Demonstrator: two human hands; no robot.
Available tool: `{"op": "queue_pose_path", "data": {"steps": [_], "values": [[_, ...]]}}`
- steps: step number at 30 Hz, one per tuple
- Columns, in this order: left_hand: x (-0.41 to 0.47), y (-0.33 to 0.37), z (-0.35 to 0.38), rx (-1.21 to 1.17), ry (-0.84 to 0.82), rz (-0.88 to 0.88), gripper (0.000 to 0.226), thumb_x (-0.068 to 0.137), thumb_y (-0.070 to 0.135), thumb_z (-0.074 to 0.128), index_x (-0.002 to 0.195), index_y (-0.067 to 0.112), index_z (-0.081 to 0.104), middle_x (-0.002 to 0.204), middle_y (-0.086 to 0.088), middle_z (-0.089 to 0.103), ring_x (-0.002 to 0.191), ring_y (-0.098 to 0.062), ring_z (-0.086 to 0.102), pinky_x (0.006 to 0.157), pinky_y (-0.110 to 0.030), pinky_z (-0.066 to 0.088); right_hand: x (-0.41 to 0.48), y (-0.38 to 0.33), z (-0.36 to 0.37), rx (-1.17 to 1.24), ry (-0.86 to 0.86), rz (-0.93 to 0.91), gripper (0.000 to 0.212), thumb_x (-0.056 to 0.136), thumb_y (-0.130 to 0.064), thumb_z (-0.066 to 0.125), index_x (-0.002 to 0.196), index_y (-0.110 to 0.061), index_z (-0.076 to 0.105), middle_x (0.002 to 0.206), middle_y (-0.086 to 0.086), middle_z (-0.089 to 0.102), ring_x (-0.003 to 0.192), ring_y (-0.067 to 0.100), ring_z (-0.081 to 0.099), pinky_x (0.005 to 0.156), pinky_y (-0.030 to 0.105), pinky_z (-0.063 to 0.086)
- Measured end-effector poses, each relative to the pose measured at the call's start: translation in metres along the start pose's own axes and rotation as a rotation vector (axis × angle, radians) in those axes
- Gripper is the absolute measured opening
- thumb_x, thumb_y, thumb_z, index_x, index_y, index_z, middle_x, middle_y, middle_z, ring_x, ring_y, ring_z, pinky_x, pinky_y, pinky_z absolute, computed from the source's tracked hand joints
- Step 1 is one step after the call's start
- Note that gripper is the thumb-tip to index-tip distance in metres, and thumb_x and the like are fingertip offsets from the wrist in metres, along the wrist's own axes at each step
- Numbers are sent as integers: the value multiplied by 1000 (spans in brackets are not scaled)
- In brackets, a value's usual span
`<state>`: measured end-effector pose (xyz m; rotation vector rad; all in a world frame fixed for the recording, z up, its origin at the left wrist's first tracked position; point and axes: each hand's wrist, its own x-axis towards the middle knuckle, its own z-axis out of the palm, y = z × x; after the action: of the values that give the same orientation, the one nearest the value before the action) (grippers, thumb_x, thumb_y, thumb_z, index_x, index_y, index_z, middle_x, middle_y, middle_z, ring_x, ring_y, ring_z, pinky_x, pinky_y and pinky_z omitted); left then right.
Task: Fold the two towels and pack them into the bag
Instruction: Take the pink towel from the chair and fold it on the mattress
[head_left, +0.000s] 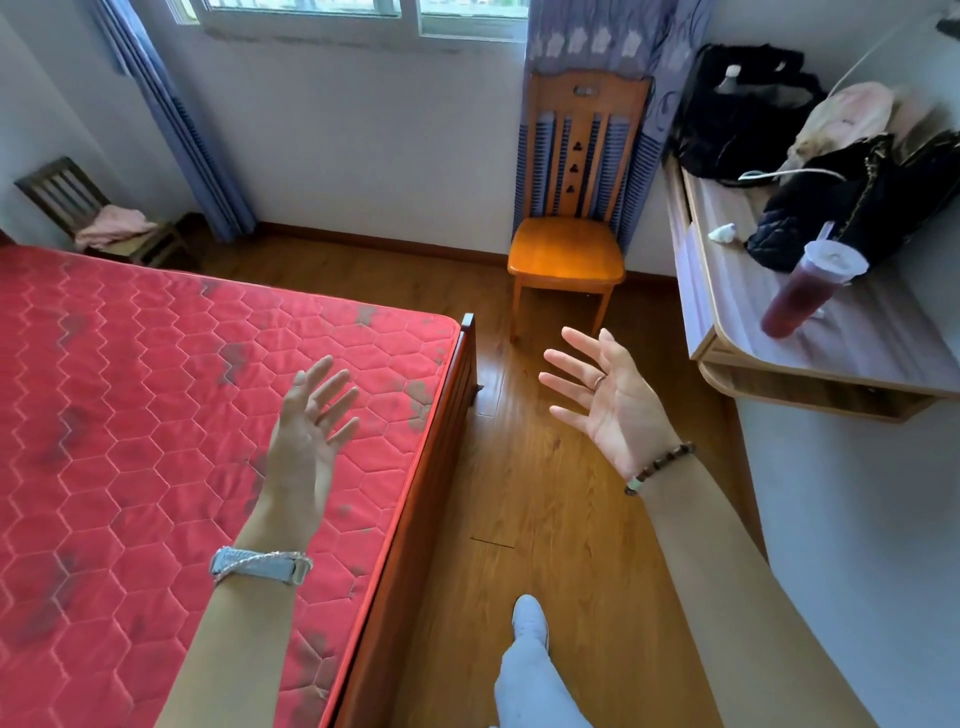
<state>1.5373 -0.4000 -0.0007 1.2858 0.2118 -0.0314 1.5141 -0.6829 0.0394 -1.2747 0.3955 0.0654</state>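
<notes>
Holding nothing, the fingers of the left hand (306, 441) fan wide above the red quilted mattress (130, 389). The right hand (608, 400), equally splayed and empty, hangs over the wooden floor (545, 493). Far left, a crumpled pink towel (114, 226) lies on a dark chair (67, 192), too small to tell whether it is one or two. A black bag (737, 119) sits on the desk (727, 291), partly hidden behind other things.

The left hand (306, 441), over the red mattress (130, 389), bore a silver link-band watch (260, 566) crossed by a thin silver chain. The right hand (608, 400), beside the mattress, wore a thin ring (600, 382) and a dark beaded bracelet (660, 467). Both forearms were sleeveless. A pale grey trouser leg (535, 686) ended in a white shoe (530, 618).
</notes>
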Motion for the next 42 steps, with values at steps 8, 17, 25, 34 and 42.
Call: {"op": "queue_pose_path", "data": {"steps": [8,17,25,34,42], "values": [[82,6,53,48,47,32,41,105,47,32,132,29,58,140,-2,59,125,-17,58,107,-42,43,98,-36,-22,4,-18,22,43,99,-52,39,131,-30,56,134,1,61,123,25,57,112,56,35],[160,-1,116,33,38,39,44,106,42,32,139,24,54,140,-1,59,128,-18,57,107,-41,44,189,-86,-48,-14,-27,11,45,100,-49,36,135,-27,53,141,5,55,127,27,54,114,57,33],[221,-3,136,1,32,67,47,94,48,44,135,28,55,138,0,60,127,-18,58,103,-39,45,251,-105,-58,-5,-41,25,45,100,-49,36,135,-26,53,140,6,56,126,28,55,113,58,34],[317,-2,147,-40,49,78,43,103,41,38,140,24,50,139,-3,58,128,-19,57,111,-45,41,339,-124,-42,-14,-43,23,42,101,-48,36,131,-27,56,138,6,58,124,27,57,112,57,35],[414,2,158,-74,55,49,49,98,46,41,142,25,49,139,-3,58,128,-19,57,112,-47,40,436,-155,-8,-77,-40,31,38,101,-47,37,126,-29,58,133,4,62,123,26,59,112,57,36]]}}
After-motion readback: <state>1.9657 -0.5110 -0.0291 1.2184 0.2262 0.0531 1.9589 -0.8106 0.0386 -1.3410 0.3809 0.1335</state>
